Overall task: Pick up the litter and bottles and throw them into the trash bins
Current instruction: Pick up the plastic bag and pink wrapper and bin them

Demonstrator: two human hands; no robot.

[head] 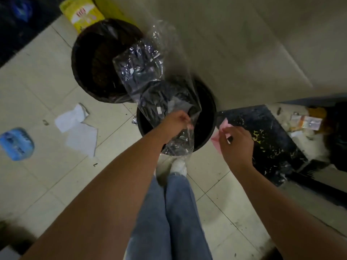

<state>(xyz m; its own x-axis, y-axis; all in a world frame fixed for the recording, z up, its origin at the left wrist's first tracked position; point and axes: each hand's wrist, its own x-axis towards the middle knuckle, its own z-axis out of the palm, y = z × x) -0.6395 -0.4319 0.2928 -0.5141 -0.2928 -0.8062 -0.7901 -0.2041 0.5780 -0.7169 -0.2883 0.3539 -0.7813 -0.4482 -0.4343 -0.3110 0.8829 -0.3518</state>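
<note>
My left hand [177,121] pinches a large clear plastic bag [150,72] that hangs crumpled over the near black trash bin [208,113]. My right hand [237,142] holds a small pink paper [216,139] just right of that bin's rim. A second black-lined bin [82,53] stands behind and to the left. White paper sheets [78,126] and a crushed blue plastic bottle [16,143] lie on the tiled floor to the left.
A yellow bag [82,14] leans behind the far bin. A black dustpan [262,139] with debris lies right of the near bin, with wrappers [306,122] beyond it. A beige wall [244,44] rises behind. My legs and white shoe [179,166] stand below the bin.
</note>
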